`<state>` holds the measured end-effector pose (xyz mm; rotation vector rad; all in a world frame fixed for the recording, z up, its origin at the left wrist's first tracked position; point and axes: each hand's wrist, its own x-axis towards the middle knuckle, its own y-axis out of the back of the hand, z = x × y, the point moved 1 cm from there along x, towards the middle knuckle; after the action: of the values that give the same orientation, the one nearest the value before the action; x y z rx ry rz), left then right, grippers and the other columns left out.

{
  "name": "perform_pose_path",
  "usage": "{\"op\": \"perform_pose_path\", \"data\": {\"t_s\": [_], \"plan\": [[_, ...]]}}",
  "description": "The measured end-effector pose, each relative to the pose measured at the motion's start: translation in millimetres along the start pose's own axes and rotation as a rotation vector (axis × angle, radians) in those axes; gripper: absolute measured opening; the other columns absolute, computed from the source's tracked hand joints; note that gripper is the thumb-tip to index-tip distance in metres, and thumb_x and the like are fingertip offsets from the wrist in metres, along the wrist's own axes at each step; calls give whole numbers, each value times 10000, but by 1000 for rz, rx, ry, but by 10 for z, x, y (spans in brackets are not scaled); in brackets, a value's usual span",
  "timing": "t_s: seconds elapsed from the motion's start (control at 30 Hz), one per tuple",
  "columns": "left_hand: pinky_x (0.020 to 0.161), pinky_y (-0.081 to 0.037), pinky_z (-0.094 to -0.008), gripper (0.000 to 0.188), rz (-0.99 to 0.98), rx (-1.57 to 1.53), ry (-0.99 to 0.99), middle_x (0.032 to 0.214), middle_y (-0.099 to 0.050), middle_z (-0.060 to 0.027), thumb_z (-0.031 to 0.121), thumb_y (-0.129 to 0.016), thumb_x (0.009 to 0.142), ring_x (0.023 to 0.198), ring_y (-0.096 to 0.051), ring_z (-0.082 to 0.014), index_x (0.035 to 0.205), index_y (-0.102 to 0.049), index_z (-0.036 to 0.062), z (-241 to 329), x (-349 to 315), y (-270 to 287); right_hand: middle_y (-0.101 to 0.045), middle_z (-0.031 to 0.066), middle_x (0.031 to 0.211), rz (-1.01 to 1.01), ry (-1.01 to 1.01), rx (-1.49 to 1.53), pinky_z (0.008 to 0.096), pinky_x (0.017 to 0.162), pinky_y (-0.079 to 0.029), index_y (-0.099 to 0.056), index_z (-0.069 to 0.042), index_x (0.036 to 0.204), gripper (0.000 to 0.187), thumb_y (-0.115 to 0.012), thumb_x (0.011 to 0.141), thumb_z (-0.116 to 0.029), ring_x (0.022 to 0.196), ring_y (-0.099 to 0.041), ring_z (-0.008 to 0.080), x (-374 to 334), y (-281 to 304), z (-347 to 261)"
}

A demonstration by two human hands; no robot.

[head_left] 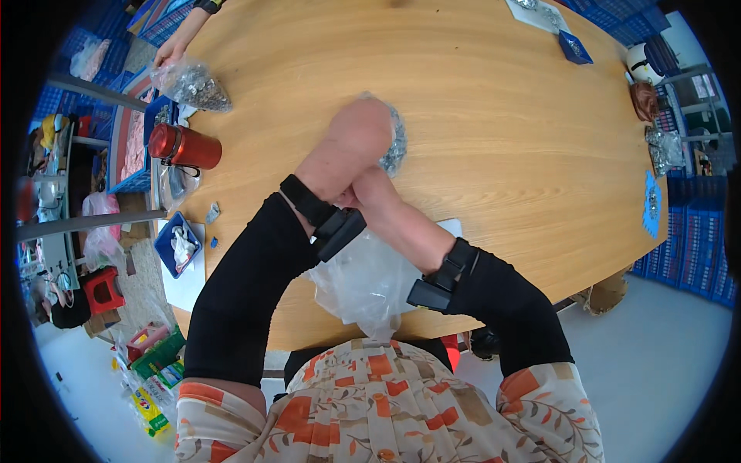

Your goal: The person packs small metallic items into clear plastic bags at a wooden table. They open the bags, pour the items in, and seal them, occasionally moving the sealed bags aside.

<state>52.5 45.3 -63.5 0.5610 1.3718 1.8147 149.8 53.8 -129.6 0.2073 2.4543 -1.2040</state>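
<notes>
Across the middle of the scene, the wooden worktop [502, 154] is laid out. The black-sleeved left forearm [239, 285] is angled inward from the near left and the black-sleeved right forearm [513, 309] from the near right; the two are crossed around the wrists, left uppermost. Between them, at the near edge, a crumpled clear bag [363, 282] is spread. The left hand [361, 127] is stretched toward the far side, back upward, fingers hidden; whether its grip is closed cannot be told. The right hand [361, 187] is mostly covered by the left wrist, and its grip likewise cannot be told. Just right of the left hand, partly hidden by it, a bag of shiny parts [397, 143] is seen.
</notes>
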Motion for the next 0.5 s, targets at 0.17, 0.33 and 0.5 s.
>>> {"op": "perform_pose_path", "data": {"t_s": [0.17, 0.33, 0.5], "plan": [[769, -575, -415, 167, -117, 172, 49, 911, -714, -195, 97, -596, 814, 875, -705, -335, 877, -739, 38, 93, -105, -47, -641, 42, 1044, 242, 34, 148, 290, 723, -493, -575, -93, 1132, 187, -508, 1003, -209, 922, -625, 150, -197, -437, -24], [710, -582, -404, 130, -69, 210, -37, 810, -705, -179, 68, -596, 804, 797, -710, -332, 818, -720, 33, 46, -259, -46, -609, 118, 1250, -226, 165, -474, 318, 950, -507, -537, -23, 1302, 345, -556, 971, -116, 1157, -601, 207, -202, 44, 19], [684, -581, -404, 118, -94, 46, -75, 852, -707, -170, 80, -622, 805, 798, -712, -328, 882, -695, 28, -12, -495, -35, -689, 81, 1015, 57, -133, -862, 304, 794, -534, -657, 5, 1167, 269, -610, 939, -129, 887, -667, 172, -672, 350, -1121]]}}
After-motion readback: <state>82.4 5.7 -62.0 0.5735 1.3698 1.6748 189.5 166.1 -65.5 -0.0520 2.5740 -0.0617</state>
